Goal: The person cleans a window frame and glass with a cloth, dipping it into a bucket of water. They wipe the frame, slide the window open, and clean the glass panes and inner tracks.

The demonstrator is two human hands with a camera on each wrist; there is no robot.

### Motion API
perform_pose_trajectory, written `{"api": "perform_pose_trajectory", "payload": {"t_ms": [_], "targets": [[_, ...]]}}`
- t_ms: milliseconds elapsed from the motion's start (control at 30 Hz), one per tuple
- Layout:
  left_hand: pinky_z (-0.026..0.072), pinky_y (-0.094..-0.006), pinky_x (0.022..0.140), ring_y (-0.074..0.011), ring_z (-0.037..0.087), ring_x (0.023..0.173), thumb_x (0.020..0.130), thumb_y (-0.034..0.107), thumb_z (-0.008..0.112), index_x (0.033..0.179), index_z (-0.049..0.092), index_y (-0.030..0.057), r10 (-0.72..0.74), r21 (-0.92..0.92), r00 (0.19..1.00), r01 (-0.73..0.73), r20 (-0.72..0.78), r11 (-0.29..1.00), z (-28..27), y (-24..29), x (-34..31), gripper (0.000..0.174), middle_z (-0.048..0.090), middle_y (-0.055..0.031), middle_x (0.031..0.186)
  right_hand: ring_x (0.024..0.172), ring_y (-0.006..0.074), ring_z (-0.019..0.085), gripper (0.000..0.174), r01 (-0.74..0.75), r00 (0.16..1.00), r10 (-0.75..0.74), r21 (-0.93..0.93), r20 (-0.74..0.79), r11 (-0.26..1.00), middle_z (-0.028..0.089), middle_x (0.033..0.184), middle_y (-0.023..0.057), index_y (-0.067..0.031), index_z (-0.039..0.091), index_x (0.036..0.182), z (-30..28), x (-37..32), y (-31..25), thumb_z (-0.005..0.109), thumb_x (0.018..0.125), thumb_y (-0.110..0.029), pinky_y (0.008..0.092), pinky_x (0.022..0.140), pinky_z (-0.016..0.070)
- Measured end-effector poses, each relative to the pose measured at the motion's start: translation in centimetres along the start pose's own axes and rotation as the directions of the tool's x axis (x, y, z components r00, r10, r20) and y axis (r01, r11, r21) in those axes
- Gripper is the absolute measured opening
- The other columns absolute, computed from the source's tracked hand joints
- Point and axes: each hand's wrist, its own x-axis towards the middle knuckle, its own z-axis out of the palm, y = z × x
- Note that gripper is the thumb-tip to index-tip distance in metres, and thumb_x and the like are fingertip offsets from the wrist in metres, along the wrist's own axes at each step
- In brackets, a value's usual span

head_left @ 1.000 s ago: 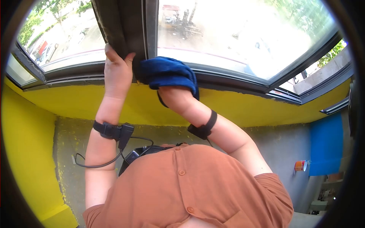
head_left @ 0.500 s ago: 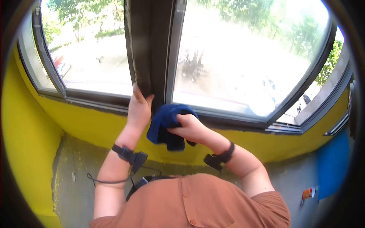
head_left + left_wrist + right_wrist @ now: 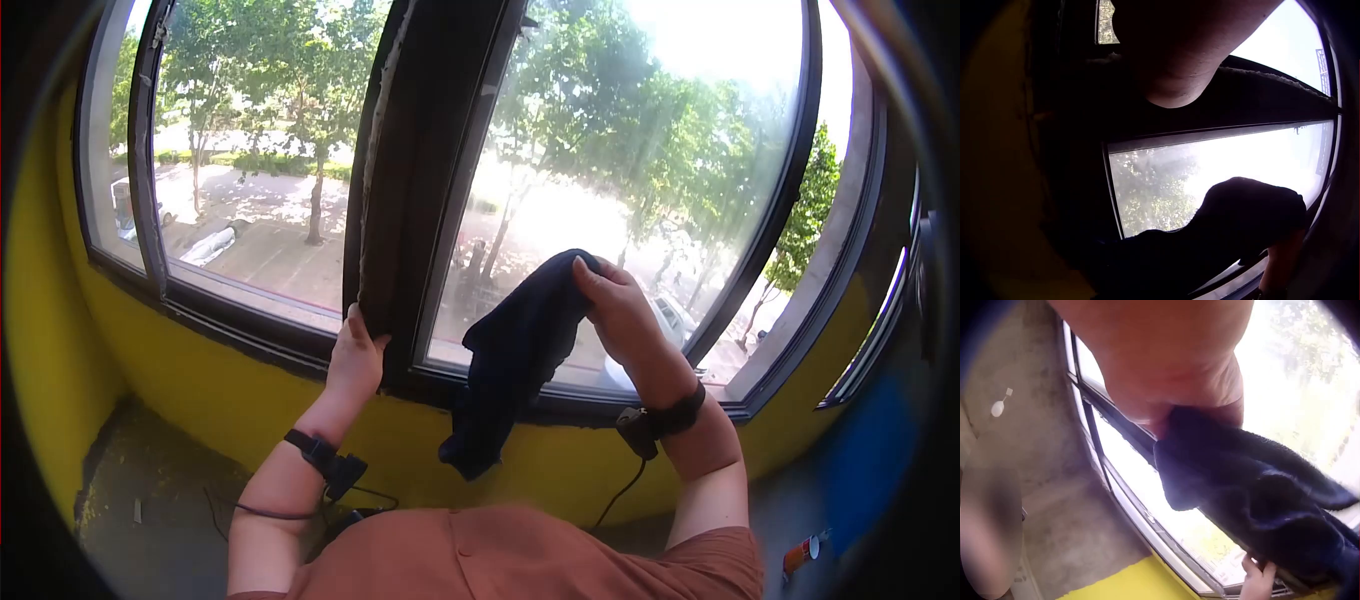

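My right hand pinches one end of a dark blue cloth between thumb and fingers, raised in front of the right window pane. The cloth hangs down to the lower left past the sill; its fuzzy, towel-like surface shows in the right wrist view. Lower and to the left, my left hand rests against the foot of the dark window post, thumb apart from the fingers. In the left wrist view the cloth is a dark silhouette.
The dark window frame runs along the top of a yellow wall. Trees and paved ground lie outside the glass. An orange bucket stands on the floor at right, near a blue wall section. Cables hang from both wrist bands.
My right hand has lifted the cloth away from the foot of the post, up and right, and the bunched cloth now hangs lengthwise. The left hand stays at the post. The head view has tilted upward.
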Motion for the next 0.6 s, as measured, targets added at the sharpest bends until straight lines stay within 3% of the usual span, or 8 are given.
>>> {"api": "perform_pose_trajectory", "payload": {"t_ms": [100, 300, 367, 400, 433, 500, 567, 600], "targets": [[0.0484, -0.0532, 0.093, -0.0520, 0.055, 0.112, 0.095, 0.018, 0.066, 0.144, 0.024, -0.0058, -0.016, 0.023, 1.000, 0.016, -0.009, 1.000, 0.0, 0.3, -0.2, 0.069, 0.053, -0.0333, 0.123, 0.085, 0.0130, 0.068, 0.029, 0.196, 0.978, -0.188, 0.086, -0.087, 0.977, 0.072, 0.098, 0.0051, -0.0016, 0.066, 0.112, 0.1, 1.3, -6.8, 0.061, 0.102, -0.028, 0.0285, 0.080, 0.0547], [0.0487, -0.0531, 0.093, -0.0520, 0.055, 0.111, 0.094, 0.018, 0.067, 0.143, 0.025, -0.0074, 0.030, 0.036, 0.999, -0.029, -0.025, 0.999, 0.4, -0.3, -0.4, 0.069, 0.053, -0.0335, 0.121, 0.092, 0.0178, 0.070, 0.037, 0.417, 0.892, -0.439, -0.180, -0.106, 0.891, 0.071, 0.105, 0.0099, 0.0005, 0.063, 0.117, 1.2, 4.6, -17.6, 0.071, 0.095, -0.028, 0.0297, 0.085, 0.0558], [0.0486, -0.0530, 0.093, -0.0519, 0.055, 0.111, 0.094, 0.018, 0.067, 0.143, 0.025, -0.0078, 0.039, 0.039, 0.999, -0.037, -0.034, 0.999, 0.4, -0.3, -0.6, 0.070, 0.053, -0.0335, 0.121, 0.103, 0.0242, 0.069, 0.056, 0.568, 0.776, -0.631, -0.431, -0.002, 0.701, 0.070, 0.112, 0.0145, 0.0033, 0.061, 0.124, 1.9, 7.1, -19.7, 0.077, 0.089, -0.036, 0.0340, 0.092, 0.0541], [0.0486, -0.0530, 0.093, -0.0519, 0.055, 0.111, 0.093, 0.018, 0.067, 0.144, 0.024, -0.0082, 0.019, 0.042, 0.999, -0.018, -0.032, 0.999, 0.5, -0.3, -0.4, 0.071, 0.053, -0.0335, 0.121, 0.115, 0.0316, 0.064, 0.077, 0.488, 0.686, -0.726, -0.767, 0.043, 0.416, 0.066, 0.122, 0.0209, 0.0048, 0.055, 0.133, 1.9, 9.0, -20.8, 0.081, 0.082, -0.046, 0.0399, 0.100, 0.0507], [0.0486, -0.0530, 0.093, -0.0519, 0.055, 0.111, 0.093, 0.018, 0.067, 0.144, 0.024, -0.0082, 0.027, 0.043, 0.999, -0.026, -0.042, 0.999, 0.5, -0.3, -0.4, 0.071, 0.053, -0.0335, 0.121, 0.125, 0.0321, 0.058, 0.076, 0.350, 0.615, -0.784, -0.919, 0.079, 0.182, 0.059, 0.134, 0.0217, 0.0057, 0.049, 0.137, 3.1, 9.8, -21.4, 0.080, 0.084, -0.040, 0.0393, 0.106, 0.0458], [0.0481, -0.0529, 0.094, -0.0516, 0.055, 0.112, 0.093, 0.018, 0.067, 0.144, 0.024, -0.0088, 0.009, 0.040, 1.000, -0.008, -0.030, 0.999, 0.6, -0.4, -0.3, 0.071, 0.052, -0.0335, 0.122, 0.130, 0.0389, 0.054, 0.080, 0.278, 0.415, -0.829, -0.920, 0.374, -0.276, 0.054, 0.138, 0.0258, 0.0034, 0.047, 0.140, 3.4, 13.3, -23.0, 0.079, 0.082, -0.040, 0.0435, 0.108, 0.0448], [0.0477, -0.0523, 0.095, -0.0512, 0.054, 0.114, 0.094, 0.019, 0.067, 0.144, 0.024, -0.0091, 0.021, 0.041, 0.999, -0.019, -0.037, 0.999, 0.8, -0.6, -0.4, 0.072, 0.051, -0.0335, 0.124, 0.130, 0.0411, 0.052, 0.076, 0.221, 0.450, -0.800, -0.917, 0.397, -0.331, 0.054, 0.138, 0.0257, -0.0014, 0.047, 0.142, 4.3, 15.7, -25.7, 0.078, 0.082, -0.039, 0.0463, 0.108, 0.0448], [0.0477, -0.0519, 0.096, -0.0508, 0.054, 0.114, 0.094, 0.019, 0.066, 0.145, 0.024, -0.0095, 0.019, 0.061, 0.999, -0.017, -0.037, 0.998, 1.0, -0.7, -0.6, 0.072, 0.051, -0.0332, 0.125, 0.128, 0.0401, 0.053, 0.070, 0.219, 0.307, -0.822, -0.876, 0.480, -0.430, 0.056, 0.136, 0.0227, -0.0044, 0.049, 0.140, 3.9, 18.5, -26.9, 0.075, 0.085, -0.037, 0.0477, 0.106, 0.0461]]}}
